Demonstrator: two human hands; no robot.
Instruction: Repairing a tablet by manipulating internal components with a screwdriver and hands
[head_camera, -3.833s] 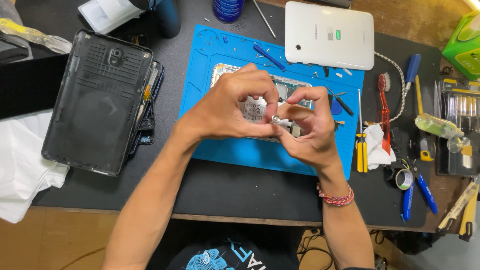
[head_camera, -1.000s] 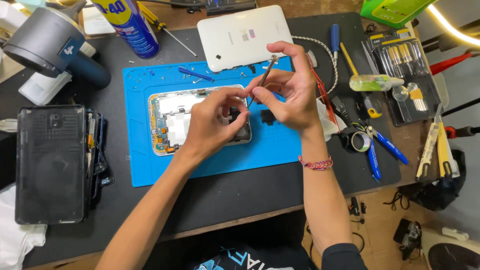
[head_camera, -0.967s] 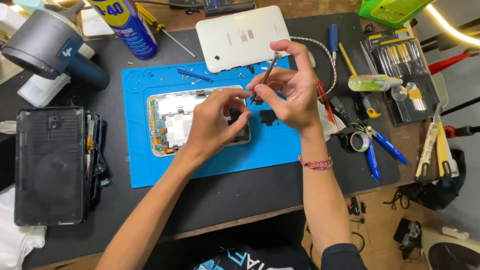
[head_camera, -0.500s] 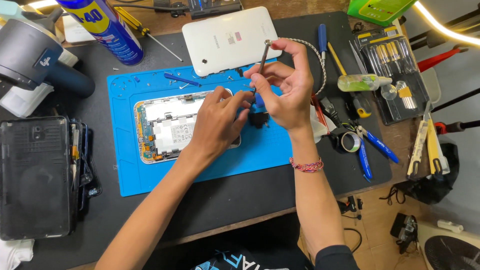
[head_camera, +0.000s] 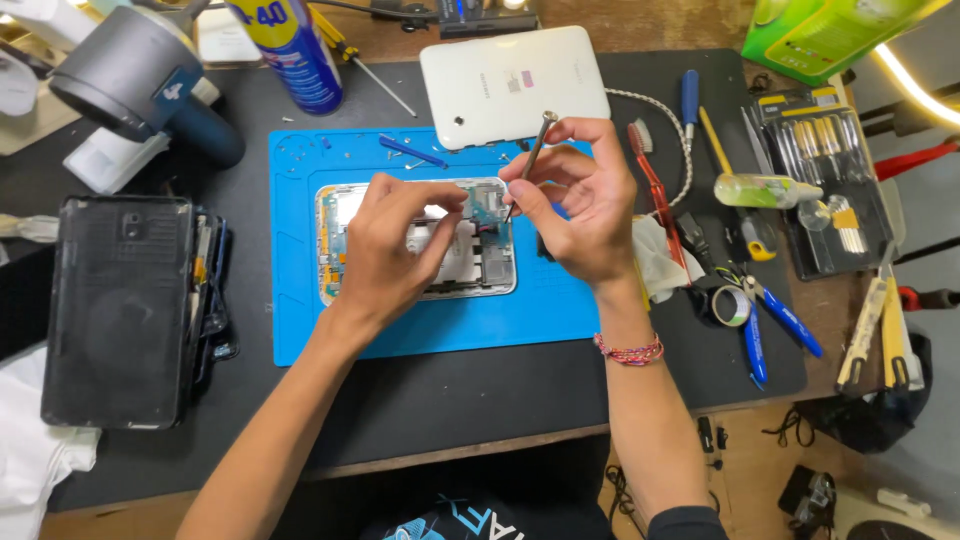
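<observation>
Head view: an opened tablet (head_camera: 415, 243) lies on a blue work mat (head_camera: 300, 300) at the middle of the bench (head_camera: 480, 380).
Left hand (head_camera: 390, 255): rests on the tablet's middle, fingertips pinched narrow over its upper inner parts.
Right hand (head_camera: 585, 205): just right of the tablet, closed around a slim metal screwdriver (head_camera: 530, 160), tip down at the top right corner.
Far side: a white back cover (head_camera: 515, 85).

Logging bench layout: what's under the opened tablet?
The opened tablet lies on a blue work mat, which rests on a black table mat. The left hand covers the tablet's middle; the right hand holds a metal tool over it.
</observation>
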